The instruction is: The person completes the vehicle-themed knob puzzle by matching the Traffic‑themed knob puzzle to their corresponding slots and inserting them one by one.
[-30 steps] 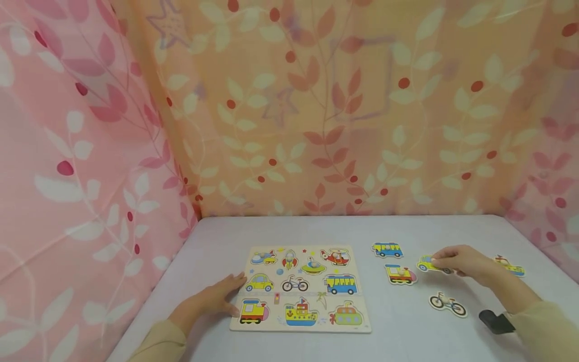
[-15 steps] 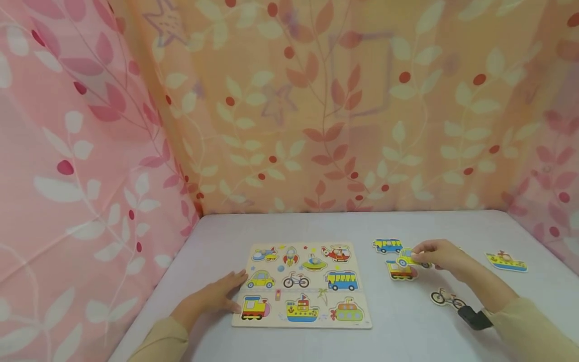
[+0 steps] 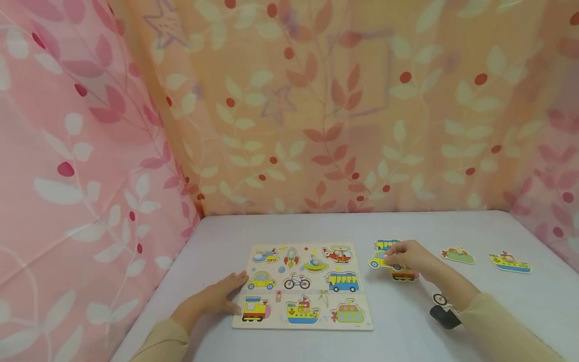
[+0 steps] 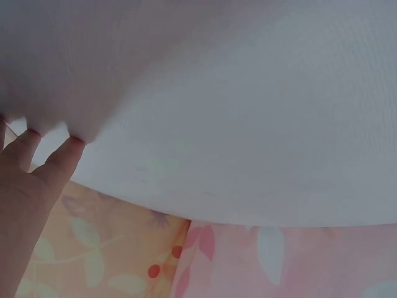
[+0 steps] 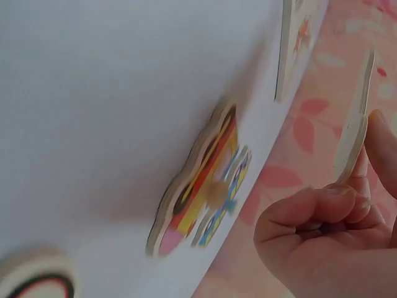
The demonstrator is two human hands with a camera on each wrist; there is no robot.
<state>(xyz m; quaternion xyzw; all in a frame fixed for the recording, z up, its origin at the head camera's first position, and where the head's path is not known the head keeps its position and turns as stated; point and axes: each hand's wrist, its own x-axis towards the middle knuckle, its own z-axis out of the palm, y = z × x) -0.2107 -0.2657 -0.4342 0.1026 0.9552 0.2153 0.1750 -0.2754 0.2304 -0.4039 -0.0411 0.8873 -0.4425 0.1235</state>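
Observation:
My right hand [image 3: 413, 257] pinches a yellow car puzzle piece [image 3: 377, 259] above the table, just right of the puzzle board [image 3: 367, 325]. Seen edge-on in the right wrist view, the car piece [image 5: 355, 139] stands between thumb and curled fingers. Below it, partly covered in the head view, are the train piece [image 3: 404, 275] and the bus piece [image 3: 384, 244]. The left hand [image 3: 216, 297] rests at the board's left edge with fingers spread. In the board's upper row sit knobbed plane [image 3: 265, 255], rocket and helicopter pieces; a saucer piece is just below.
On the right of the white table [image 3: 407, 332] lie a submarine piece [image 3: 458, 255] and a boat piece [image 3: 510, 262]. A bicycle piece [image 3: 440, 299] is partly hidden by the right forearm and a black wrist device [image 3: 445, 318]. Patterned curtains [image 3: 289, 151] stand behind and beside the table.
My right hand has carried the car piece leftward, over the train piece to in front of the bus piece. The submarine piece has come into view. The left hand stays at the board.

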